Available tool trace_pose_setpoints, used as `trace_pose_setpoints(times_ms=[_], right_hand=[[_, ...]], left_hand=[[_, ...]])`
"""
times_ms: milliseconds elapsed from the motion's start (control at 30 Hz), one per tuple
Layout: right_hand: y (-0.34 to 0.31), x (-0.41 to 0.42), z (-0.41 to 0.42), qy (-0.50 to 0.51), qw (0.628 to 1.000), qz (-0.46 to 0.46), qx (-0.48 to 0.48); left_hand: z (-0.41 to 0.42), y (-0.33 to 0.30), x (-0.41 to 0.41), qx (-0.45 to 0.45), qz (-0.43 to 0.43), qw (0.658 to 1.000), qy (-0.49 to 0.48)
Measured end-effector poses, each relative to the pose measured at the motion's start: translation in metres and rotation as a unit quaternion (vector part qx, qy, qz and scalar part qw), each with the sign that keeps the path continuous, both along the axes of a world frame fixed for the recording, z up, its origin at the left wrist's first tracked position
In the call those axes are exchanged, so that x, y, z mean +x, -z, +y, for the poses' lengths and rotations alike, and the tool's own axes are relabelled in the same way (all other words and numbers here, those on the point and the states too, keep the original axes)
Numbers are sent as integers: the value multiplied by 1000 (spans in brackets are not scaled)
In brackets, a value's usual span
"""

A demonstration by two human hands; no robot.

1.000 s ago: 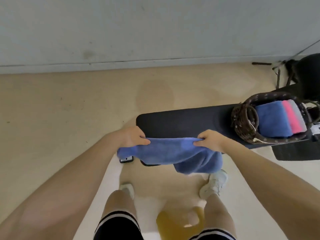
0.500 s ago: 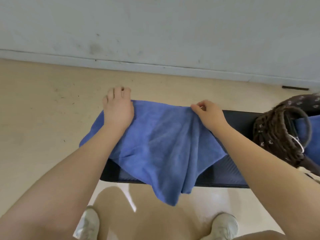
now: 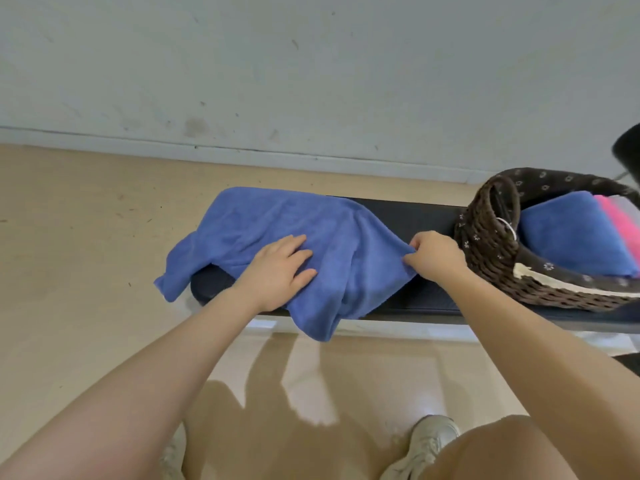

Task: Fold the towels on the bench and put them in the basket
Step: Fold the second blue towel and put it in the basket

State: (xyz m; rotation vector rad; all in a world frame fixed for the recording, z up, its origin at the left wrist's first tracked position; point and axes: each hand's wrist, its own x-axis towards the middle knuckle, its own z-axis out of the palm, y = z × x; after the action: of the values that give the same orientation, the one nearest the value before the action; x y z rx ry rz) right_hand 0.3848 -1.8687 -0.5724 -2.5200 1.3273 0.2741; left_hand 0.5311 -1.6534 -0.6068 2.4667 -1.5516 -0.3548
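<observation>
Pale wall (image 3: pixel 311 64), tan floor (image 3: pixel 69 237), sneaker (image 3: pixel 429 441)

bench (image 3: pixel 420 220): left part covered by the blue towel (image 3: pixel 277 223); right end under the basket (image 3: pixel 491 251)
basket: cut off by the right edge
folded towels in basket (image 3: pixel 575 233): only tops show (pink one cropped at the edge)
dark object (image 3: pixel 628 150): cropped, cannot tell what
shoe (image 3: pixel 426 441): partly behind a knee

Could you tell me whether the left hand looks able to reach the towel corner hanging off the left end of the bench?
Probably yes. The left hand lies flat on the blue towel, and nothing stands between it and the drooping corner off the bench. The right hand pinches the opposite edge.
</observation>
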Motion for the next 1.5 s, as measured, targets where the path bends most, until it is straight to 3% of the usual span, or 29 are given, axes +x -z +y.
trace_pose_setpoints(times_ms=[100,200,267,400,467,567,767,933,1033,1133,1200,1267,1400,1500], right_hand=[[-18,-3,-18,7,981,4,-196],[-23,3,-20,14,973,-23,-229],[-16,7,-3,-46,971,-34,-232],[6,-5,56,-257,960,-71,-81],[18,-17,77,-307,947,-83,-41],[22,-28,76,-316,944,-86,-29],[14,-36,58,-329,943,-13,-53],[-18,-44,27,-224,962,-152,43],[-43,-49,8,-140,968,-199,63],[-43,-50,11,-146,987,-47,-41],[-35,-53,22,-174,978,-35,-108],[-22,-55,34,-226,969,-54,-80],[5,-57,49,-280,960,22,3],[8,-51,51,-255,967,9,-5]], left_hand=[[15,-6,-1,-36,18,999,-25],[28,-8,-5,-46,11,998,-30],[36,-4,-8,-59,-24,998,-16],[46,8,-14,-35,-91,994,40],[46,11,-16,-47,-105,993,37],[41,8,-20,-87,-76,993,2],[37,-23,-22,-141,128,972,-135],[26,-53,-15,-156,161,963,-147],[13,-57,-16,-120,123,976,-134],[12,-44,-26,-102,-57,988,-104],[16,-30,-36,-107,-122,986,-46],[24,-17,-42,-42,-97,994,-9],[37,-3,-44,56,-107,990,68],[38,1,-41,41,-167,984,50]])
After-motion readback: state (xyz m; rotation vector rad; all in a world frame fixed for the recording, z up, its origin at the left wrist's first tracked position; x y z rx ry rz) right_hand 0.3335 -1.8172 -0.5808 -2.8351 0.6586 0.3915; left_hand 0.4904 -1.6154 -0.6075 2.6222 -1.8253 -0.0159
